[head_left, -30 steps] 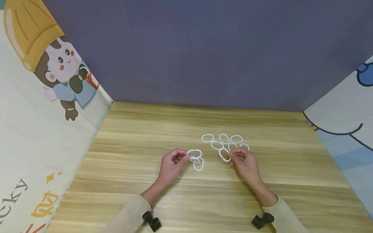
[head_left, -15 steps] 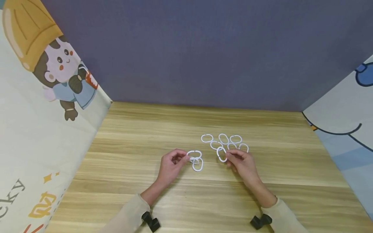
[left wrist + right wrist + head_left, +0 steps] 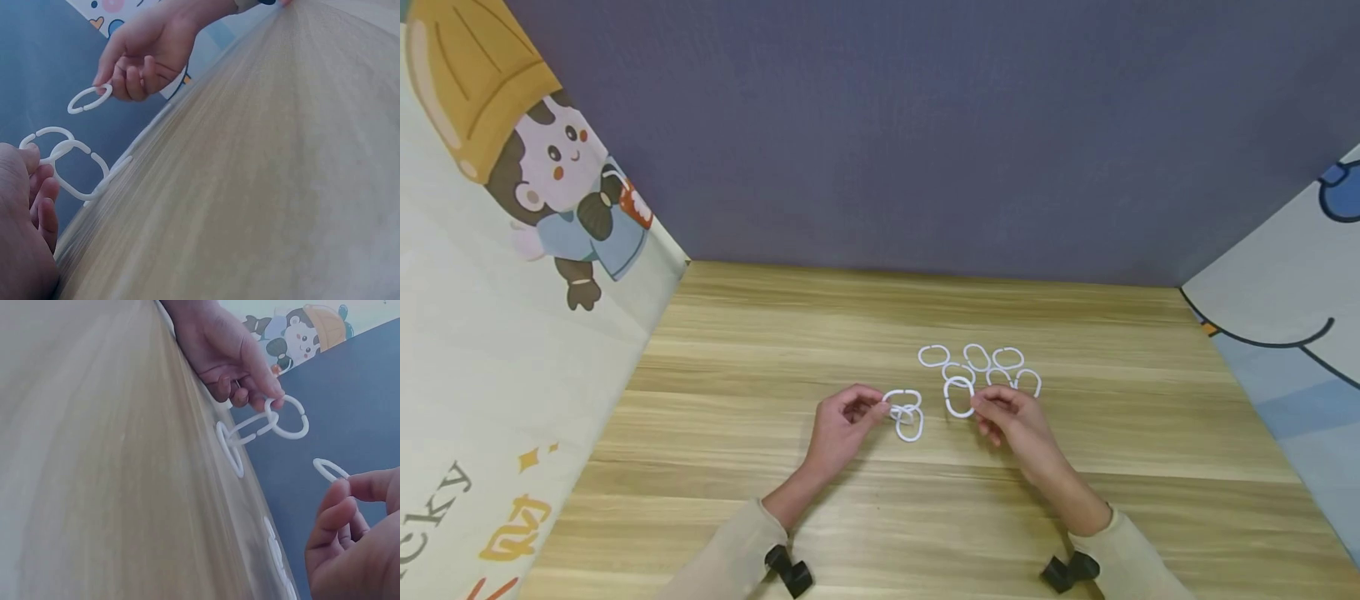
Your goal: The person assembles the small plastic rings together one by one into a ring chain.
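At the back stands a dark blue wall [image 3: 880, 133], behind a wood table [image 3: 880, 517]. The white left wall [image 3: 475, 358] shows the grey letters "cky" [image 3: 432, 508] and the orange Chinese sign "财" [image 3: 522, 527]. The left hand [image 3: 848, 421] pinches a white chain [image 3: 910, 407] of rings. Past the hands lie six loose rings [image 3: 988, 358]. The right hand [image 3: 1013, 421] pinches one white ring [image 3: 947, 398] above the table, near the chain.

Head view: from above, facing forward and down over bench [image 3: 917, 525]. Left-wrist view: close, low, tilted, facing right. Right-wrist view: likewise, facing left. Both share left hand [image 3: 24, 219], right hand [image 3: 149, 53].
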`<state>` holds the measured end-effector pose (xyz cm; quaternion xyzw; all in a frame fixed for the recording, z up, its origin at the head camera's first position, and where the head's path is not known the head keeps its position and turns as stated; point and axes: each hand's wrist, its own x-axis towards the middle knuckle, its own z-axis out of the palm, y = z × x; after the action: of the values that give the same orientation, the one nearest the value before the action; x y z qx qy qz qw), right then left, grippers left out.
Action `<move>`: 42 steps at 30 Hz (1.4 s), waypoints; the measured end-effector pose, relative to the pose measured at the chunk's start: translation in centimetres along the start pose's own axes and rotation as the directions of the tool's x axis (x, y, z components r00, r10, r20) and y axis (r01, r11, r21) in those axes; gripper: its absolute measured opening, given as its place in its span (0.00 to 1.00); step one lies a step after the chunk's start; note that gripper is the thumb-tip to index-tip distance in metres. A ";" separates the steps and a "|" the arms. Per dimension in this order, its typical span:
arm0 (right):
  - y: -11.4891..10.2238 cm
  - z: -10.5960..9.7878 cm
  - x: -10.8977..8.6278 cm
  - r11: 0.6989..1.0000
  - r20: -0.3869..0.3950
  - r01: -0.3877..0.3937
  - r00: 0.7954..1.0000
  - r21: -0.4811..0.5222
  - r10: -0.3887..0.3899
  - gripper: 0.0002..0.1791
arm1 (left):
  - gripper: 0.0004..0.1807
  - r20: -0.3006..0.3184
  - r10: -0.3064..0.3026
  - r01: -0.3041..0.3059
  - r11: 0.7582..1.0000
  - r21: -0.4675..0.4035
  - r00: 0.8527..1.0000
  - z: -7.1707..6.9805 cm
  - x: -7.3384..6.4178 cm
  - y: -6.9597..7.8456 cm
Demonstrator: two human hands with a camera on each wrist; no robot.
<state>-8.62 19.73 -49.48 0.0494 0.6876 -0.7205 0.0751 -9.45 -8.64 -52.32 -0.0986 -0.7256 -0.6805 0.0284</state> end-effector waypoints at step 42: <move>0.1 3.9 -1.7 0.997 0.252 -0.074 0.966 0.038 0.062 0.04 | 0.05 0.071 0.071 -0.073 0.997 0.025 0.995 -0.6 -0.9 0.0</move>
<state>-6.80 15.95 -49.05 -0.0168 0.6532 -0.7341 0.1851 -8.64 -9.32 -52.42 -0.1482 -0.7314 -0.6651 0.0289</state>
